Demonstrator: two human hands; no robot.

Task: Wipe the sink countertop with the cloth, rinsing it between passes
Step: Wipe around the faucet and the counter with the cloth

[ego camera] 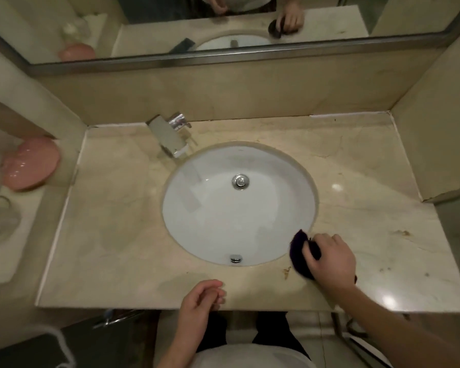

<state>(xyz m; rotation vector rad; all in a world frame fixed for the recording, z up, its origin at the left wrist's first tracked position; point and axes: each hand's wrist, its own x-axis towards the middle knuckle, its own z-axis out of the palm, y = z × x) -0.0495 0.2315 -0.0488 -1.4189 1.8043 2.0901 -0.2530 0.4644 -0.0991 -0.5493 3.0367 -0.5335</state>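
We judge the wipe only partly done: the marble tabletop (pixel 112 208) shows brown specks to the right of the basin (pixel 239 205) and near our cloth. Our right hand (pixel 329 257) has its grip clamped on the dark purple cloth (pixel 299 244), pressing it at the basin's near-right rim. Our left hand (pixel 201 301) hangs loosely curled, holding nothing.

I have one view only, from the head camera, looking steeply down and forward from above the near edge of the worktop (pixel 117 235). The wide lens bows the walls outward at both sides. The sink (pixel 239 208) fills the centre of the frame at close range; the mirror (pixel 223 22) runs along the top edge, and my own torso sits at the bottom centre.
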